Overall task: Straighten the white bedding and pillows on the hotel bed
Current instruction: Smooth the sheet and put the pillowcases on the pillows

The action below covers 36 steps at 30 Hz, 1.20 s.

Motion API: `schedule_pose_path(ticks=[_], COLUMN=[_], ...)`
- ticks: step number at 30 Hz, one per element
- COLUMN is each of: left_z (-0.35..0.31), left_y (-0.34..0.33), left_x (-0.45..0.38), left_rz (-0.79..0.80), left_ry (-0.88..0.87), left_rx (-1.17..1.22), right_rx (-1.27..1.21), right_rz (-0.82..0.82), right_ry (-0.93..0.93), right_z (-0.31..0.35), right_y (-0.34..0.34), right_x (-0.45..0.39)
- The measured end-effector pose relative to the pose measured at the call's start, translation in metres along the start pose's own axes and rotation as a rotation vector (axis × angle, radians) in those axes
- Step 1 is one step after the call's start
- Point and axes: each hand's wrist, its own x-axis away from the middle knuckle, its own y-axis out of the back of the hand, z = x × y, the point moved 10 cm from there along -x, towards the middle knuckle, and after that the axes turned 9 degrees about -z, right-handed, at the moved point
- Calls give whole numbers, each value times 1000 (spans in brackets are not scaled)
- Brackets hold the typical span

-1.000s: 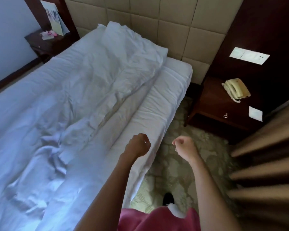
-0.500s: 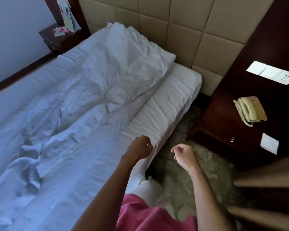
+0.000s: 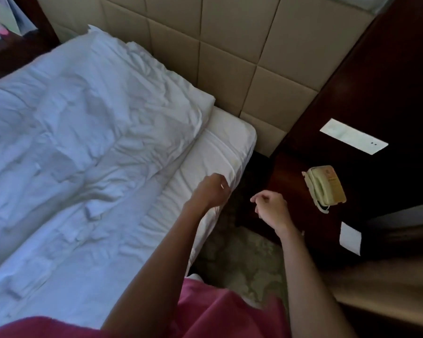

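A crumpled white duvet (image 3: 78,132) covers most of the bed and reaches up to the headboard. Along the bed's right side a strip of white fitted sheet (image 3: 220,147) on the mattress lies bare. No separate pillow shows; the bulge at the head may hide one. My left hand (image 3: 211,190) hovers in a loose fist over the mattress's right edge, holding nothing. My right hand (image 3: 271,208) is curled loosely over the gap between bed and nightstand, also with nothing in it.
A padded beige headboard (image 3: 230,57) backs the bed. A dark wooden nightstand (image 3: 286,181) at right carries a cream telephone (image 3: 325,187) and a white card (image 3: 350,237). Patterned carpet (image 3: 244,262) fills the narrow gap. Another nightstand (image 3: 12,52) stands far left.
I have moved toward the head of the bed; headboard and nightstand are nearer. Both hands stay loosely closed and empty, now by the mattress's top right corner.
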Motion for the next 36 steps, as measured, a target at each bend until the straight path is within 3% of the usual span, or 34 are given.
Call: schedule_pose_path(ticks=[5, 19, 24, 28, 32, 36], left_z=[26, 189, 201, 208, 253, 310], left_y=[32, 92, 100, 103, 82, 40], left_x=[-35, -88, -149, -225, -294, -321], left_rz=[-33, -468, -544, -530, -400, -265], left_ry=[108, 743, 694, 560, 587, 648], left_rx=[78, 155, -6, -229, -299, -522], right_rx=[50, 293, 274, 174, 166, 206], right_rz=[175, 805, 751, 459, 241, 260], right_ry=[16, 271, 249, 247, 363, 444], right_z=[29, 116, 140, 166, 195, 205], right_y=[-52, -291, -343, -352, -368, -404], right_x=[-43, -176, -260, -354, -429, -471])
